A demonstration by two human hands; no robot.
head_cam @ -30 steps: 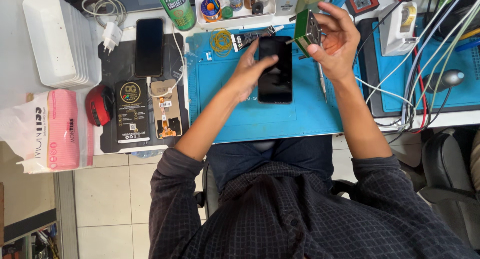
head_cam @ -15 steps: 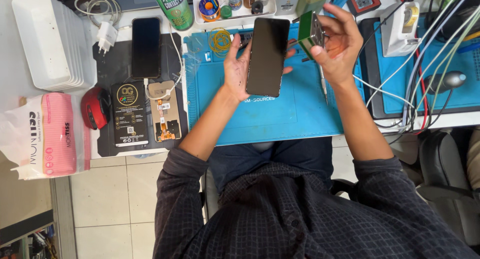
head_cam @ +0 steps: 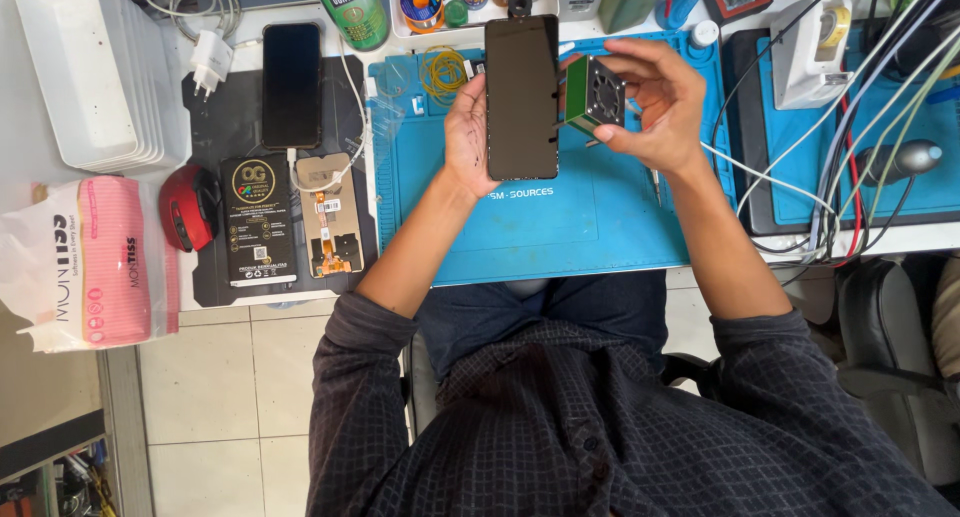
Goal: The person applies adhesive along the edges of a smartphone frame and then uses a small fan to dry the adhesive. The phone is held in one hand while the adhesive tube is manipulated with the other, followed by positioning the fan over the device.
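Note:
My left hand (head_cam: pixel 468 137) holds a black phone (head_cam: pixel 521 97) upright by its left edge, dark screen toward me, above the blue work mat (head_cam: pixel 560 227). My right hand (head_cam: pixel 655 107) grips a small green box with a round fan grille (head_cam: pixel 592 97), held just to the right of the phone and close against its edge. Both hands hover over the far part of the mat.
A second black phone (head_cam: pixel 291 84) on a cable, a dark flat box (head_cam: pixel 258 220) and a bare phone part (head_cam: pixel 331 215) lie on the dark mat at left. White tray stack (head_cam: pixel 95 72), pink tissue pack (head_cam: pixel 95 262), red mouse-like object (head_cam: pixel 188 207). Bottles and cables crowd the far and right edges.
My left hand has lifted the phone off the mat and stood it upright, farther from me. My right hand with the green box has stayed beside it.

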